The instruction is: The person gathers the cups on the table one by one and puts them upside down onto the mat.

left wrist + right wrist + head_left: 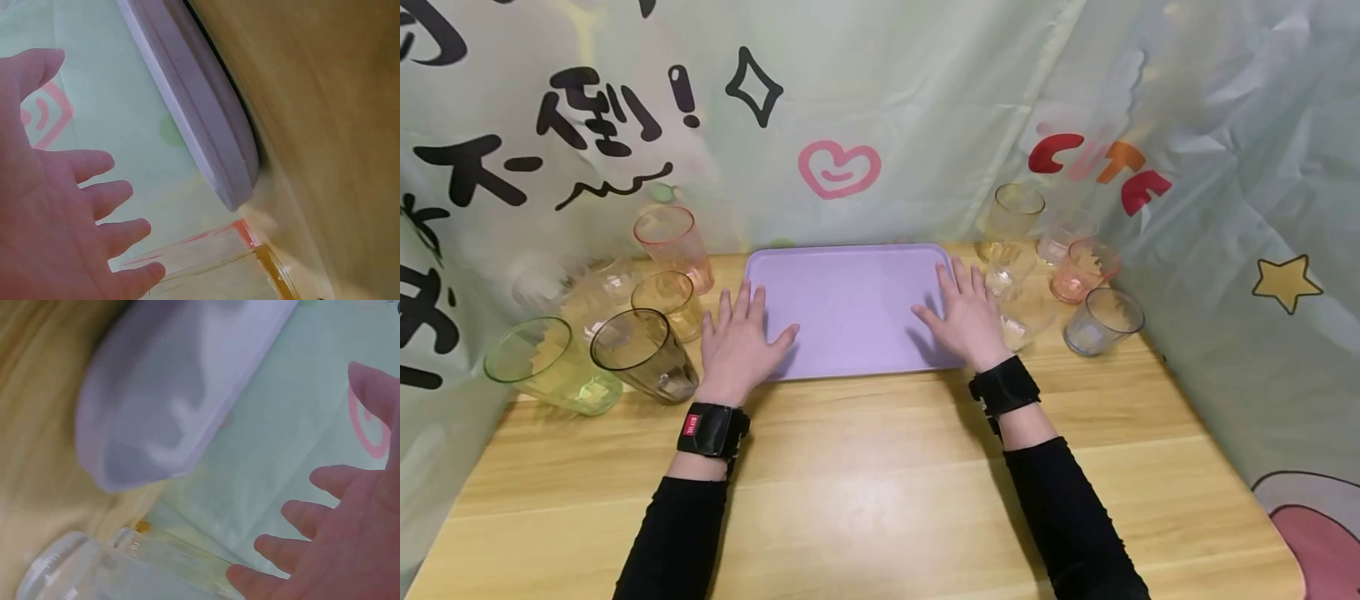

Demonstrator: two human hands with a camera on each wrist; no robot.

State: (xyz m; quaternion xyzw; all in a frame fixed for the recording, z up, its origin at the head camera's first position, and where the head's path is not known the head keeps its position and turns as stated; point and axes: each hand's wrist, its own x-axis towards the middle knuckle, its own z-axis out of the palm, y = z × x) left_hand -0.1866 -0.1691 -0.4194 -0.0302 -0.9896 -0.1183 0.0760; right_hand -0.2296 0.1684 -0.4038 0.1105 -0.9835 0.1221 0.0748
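A purple rectangular tray (850, 312) lies on the wooden table with nothing on it. Over its left end my left hand (736, 346) hovers, fingers spread and straight. My right hand (964, 317) is held above the right end in the same way, casting a shadow on the tray. From the wrist views, the left palm (44, 206) and the right palm (356, 537) both stand apart from the tray's rim and hold nothing. A yellow glass (670, 304) is close beside the left hand; clear glasses (1017, 329) stand by the right hand, partly hidden.
Left of the tray are a pink tall glass (676, 250), a dark glass (647, 358), a green glass (561, 371) and clear ones. To the right stand a yellow glass (1011, 221), a pink glass (1081, 271) and a grey glass (1102, 323). A printed curtain (910, 108) hangs behind.
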